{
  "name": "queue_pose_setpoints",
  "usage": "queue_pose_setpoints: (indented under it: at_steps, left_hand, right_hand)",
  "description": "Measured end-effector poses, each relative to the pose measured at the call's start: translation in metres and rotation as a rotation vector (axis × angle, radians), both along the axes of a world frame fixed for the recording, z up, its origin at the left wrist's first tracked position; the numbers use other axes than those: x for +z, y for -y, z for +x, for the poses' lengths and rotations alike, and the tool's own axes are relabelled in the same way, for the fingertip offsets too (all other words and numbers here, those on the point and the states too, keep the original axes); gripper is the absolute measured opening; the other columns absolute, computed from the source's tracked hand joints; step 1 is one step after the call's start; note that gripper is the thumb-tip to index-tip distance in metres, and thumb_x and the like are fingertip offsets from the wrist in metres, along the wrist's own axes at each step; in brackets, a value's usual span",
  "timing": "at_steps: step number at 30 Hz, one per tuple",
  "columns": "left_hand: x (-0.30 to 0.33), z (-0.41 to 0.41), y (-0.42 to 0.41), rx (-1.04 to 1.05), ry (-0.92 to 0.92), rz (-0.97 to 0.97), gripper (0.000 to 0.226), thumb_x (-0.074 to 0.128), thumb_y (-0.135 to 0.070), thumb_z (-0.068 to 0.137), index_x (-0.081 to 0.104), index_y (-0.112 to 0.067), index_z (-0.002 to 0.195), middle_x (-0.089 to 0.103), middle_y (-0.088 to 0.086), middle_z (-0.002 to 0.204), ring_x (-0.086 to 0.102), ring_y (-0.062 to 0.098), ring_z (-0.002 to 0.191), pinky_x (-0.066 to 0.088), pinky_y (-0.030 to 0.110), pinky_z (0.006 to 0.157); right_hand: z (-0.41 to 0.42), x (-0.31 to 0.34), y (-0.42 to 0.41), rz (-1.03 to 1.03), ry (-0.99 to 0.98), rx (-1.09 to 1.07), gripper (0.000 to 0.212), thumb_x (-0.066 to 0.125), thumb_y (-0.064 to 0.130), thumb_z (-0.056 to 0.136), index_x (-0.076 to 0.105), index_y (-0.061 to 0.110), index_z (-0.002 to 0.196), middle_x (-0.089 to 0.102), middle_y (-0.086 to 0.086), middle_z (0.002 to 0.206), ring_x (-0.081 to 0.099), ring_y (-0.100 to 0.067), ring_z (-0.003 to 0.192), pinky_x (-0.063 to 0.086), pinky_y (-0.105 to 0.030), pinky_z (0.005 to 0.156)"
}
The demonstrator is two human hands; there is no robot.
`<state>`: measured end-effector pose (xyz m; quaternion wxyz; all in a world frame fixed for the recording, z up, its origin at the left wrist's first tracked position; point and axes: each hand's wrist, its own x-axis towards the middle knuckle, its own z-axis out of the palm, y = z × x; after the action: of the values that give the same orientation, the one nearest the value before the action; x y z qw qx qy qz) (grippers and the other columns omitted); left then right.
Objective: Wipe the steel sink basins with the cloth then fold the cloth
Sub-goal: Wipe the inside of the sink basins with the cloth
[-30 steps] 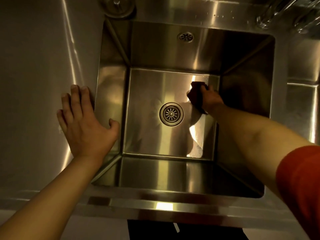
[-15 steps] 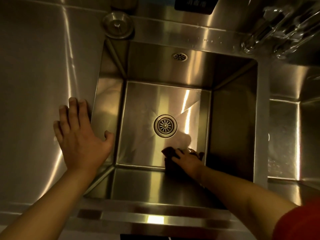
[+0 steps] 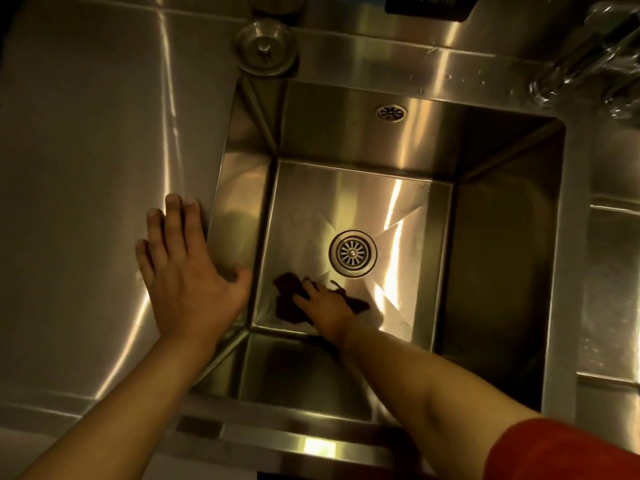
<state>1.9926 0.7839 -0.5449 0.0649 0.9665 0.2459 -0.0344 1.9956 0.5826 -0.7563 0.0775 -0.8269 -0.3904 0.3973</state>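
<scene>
The right hand (image 3: 323,303) lies flat on the dark cloth (image 3: 289,301), fingers stretched forward and pressing it to the floor of the sink basin (image 3: 498,258); nothing shows them curling round the fabric, so this reads as a push, not a pinch. The left hand (image 3: 188,271) holds nothing. It rests spread, palm down, on the steel counter (image 3: 86,168) at the basin's rim, thumb hooked over the edge.

From the head camera, the only view: the cloth sits near 7 o'clock of the drain strainer (image 3: 352,252), close to the basin's near left corner, with crumpled edges showing at the hand's 10 o'clock and 3 o'clock. An overflow grille (image 3: 391,112) is set in the far wall at 12 o'clock. A loose sink plug (image 3: 266,48) stands on the deck beyond the basin's far left corner. A second basin (image 3: 614,289) begins at 3 o'clock, past the divider, and a faucet (image 3: 585,64) crosses at 1 o'clock, blurred.

The step in hand looks like wiping this basin's floor. To do it well, keep the palm's weight even, overlap the strokes, run the cloth into the seams where floor meets wall, and circle the strainer. The walls and the second basin probably remain, then the folding.
</scene>
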Motion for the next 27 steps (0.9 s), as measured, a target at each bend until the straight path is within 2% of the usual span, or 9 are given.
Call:
queue_pose_setpoints:
  at_steps: [4, 7, 10, 12, 16, 20, 24, 25, 27]
  left_hand:
    - [-0.002, 0.0, 0.0, 0.009, 0.006, 0.006, 0.109, 0.077, -0.041, 0.078, 0.016, -0.016, 0.164, 0.013, 0.01, 0.172, 0.008, 0.033, 0.16, 0.016, 0.061, 0.126]
    - [-0.002, -0.001, 0.001, 0.001, 0.016, 0.012, 0.107, 0.075, -0.043, 0.08, 0.015, -0.017, 0.164, 0.014, 0.009, 0.172, 0.008, 0.032, 0.16, 0.016, 0.06, 0.126]
    - [-0.002, -0.001, 0.001, -0.003, 0.008, 0.011, 0.108, 0.074, -0.042, 0.078, 0.014, -0.018, 0.164, 0.012, 0.008, 0.172, 0.007, 0.032, 0.16, 0.015, 0.06, 0.126]
    - [-0.002, -0.001, 0.001, -0.003, 0.009, 0.018, 0.109, 0.075, -0.041, 0.077, 0.013, -0.018, 0.164, 0.012, 0.008, 0.172, 0.007, 0.032, 0.16, 0.016, 0.06, 0.126]
    - [-0.002, 0.0, 0.002, -0.002, 0.024, 0.019, 0.109, 0.078, -0.039, 0.077, 0.015, -0.018, 0.164, 0.014, 0.009, 0.172, 0.009, 0.033, 0.159, 0.017, 0.061, 0.125]
    - [-0.001, 0.0, 0.001, -0.007, 0.023, 0.014, 0.112, 0.081, -0.038, 0.076, 0.015, -0.017, 0.164, 0.014, 0.01, 0.172, 0.009, 0.035, 0.159, 0.016, 0.061, 0.125]
    - [-0.001, 0.0, 0.001, -0.006, 0.022, 0.019, 0.114, 0.083, -0.037, 0.073, 0.017, -0.016, 0.163, 0.016, 0.012, 0.171, 0.011, 0.036, 0.158, 0.018, 0.062, 0.124]
    - [-0.002, 0.0, 0.001, -0.007, 0.024, 0.018, 0.114, 0.083, -0.036, 0.073, 0.017, -0.016, 0.163, 0.016, 0.012, 0.171, 0.011, 0.037, 0.158, 0.018, 0.062, 0.124]
    - [-0.002, 0.0, 0.001, -0.002, 0.027, 0.017, 0.114, 0.084, -0.035, 0.072, 0.018, -0.015, 0.163, 0.017, 0.012, 0.17, 0.012, 0.037, 0.158, 0.018, 0.063, 0.124]
  right_hand:
    - [0.038, -0.015, -0.062, 0.064, 0.089, -0.063, 0.052, 0.054, 0.017, 0.098, 0.044, 0.023, 0.148, 0.022, -0.018, 0.162, 0.033, -0.045, 0.14, 0.047, -0.058, 0.102]
    - [0.087, -0.03, -0.072, 0.079, 0.182, -0.004, 0.056, 0.052, 0.018, 0.098, 0.04, 0.024, 0.152, 0.019, -0.014, 0.166, 0.024, -0.045, 0.147, 0.038, -0.057, 0.111]
    - [0.134, -0.039, -0.044, 0.071, 0.288, -0.103, 0.064, 0.053, 0.015, 0.098, 0.032, 0.031, 0.157, 0.012, -0.01, 0.169, 0.013, -0.046, 0.152, 0.02, -0.061, 0.12]
    - [0.158, -0.041, -0.015, 0.023, 0.307, -0.174, 0.076, 0.055, 0.01, 0.097, 0.02, 0.033, 0.161, 0.002, -0.009, 0.171, 0.003, -0.045, 0.154, 0.011, -0.061, 0.123]
    - [0.185, -0.039, 0.052, -0.107, 0.318, -0.379, 0.086, 0.054, 0.013, 0.093, 0.008, 0.034, 0.162, -0.007, -0.008, 0.17, -0.004, -0.042, 0.154, 0.009, -0.065, 0.121]
    - [0.169, -0.033, 0.125, -0.221, 0.276, -0.591, 0.082, 0.048, 0.019, 0.096, 0.0, 0.034, 0.162, -0.012, -0.007, 0.17, -0.007, -0.041, 0.155, 0.015, -0.066, 0.12]
    - [0.116, -0.026, 0.163, -0.284, 0.269, -0.642, 0.078, 0.045, 0.021, 0.102, -0.004, 0.029, 0.162, -0.015, -0.011, 0.169, -0.005, -0.045, 0.154, 0.015, -0.064, 0.121]
    - [0.101, -0.022, 0.165, -0.28, 0.25, -0.618, 0.082, 0.048, 0.018, 0.1, -0.005, 0.027, 0.162, -0.016, -0.014, 0.168, -0.006, -0.046, 0.153, 0.016, -0.064, 0.121]
    - [0.066, -0.018, 0.173, -0.277, 0.183, -0.505, 0.103, 0.064, 0.013, 0.091, -0.012, 0.024, 0.161, -0.022, -0.017, 0.166, -0.011, -0.049, 0.152, 0.018, -0.064, 0.12]
